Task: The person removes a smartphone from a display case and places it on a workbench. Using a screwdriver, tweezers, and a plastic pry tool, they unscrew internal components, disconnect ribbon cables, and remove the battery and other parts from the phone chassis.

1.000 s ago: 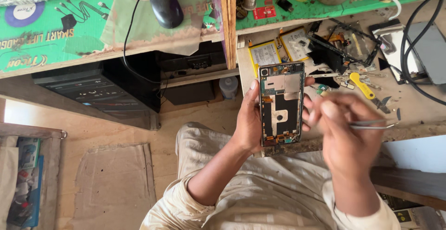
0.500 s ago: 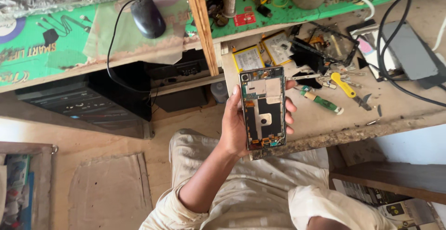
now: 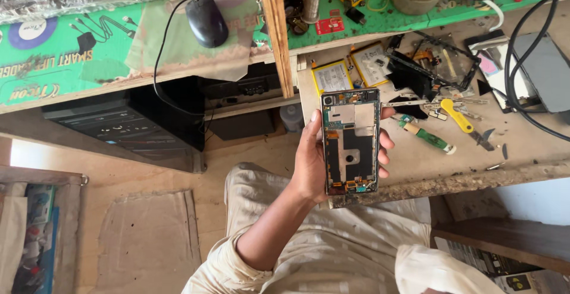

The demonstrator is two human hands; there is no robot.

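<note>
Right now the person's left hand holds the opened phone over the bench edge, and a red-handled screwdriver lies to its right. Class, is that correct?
Not quite: the head view shows that the screwdriver has a green handle, not a red one. The left hand does hold the opened phone over the bench edge.

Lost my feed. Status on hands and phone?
Left hand grips opened phone, circuitry facing up. Right hand out of view. Nothing blocking; screwdrivers beside it on bench.

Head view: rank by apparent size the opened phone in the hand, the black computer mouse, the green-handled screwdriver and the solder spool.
1. Opened phone with bare circuit boards, held in the left hand; it is nearest the camera, so its lead is unsure.
2. Black computer mouse.
3. Green-handled screwdriver.
4. Small solder spool.
</note>
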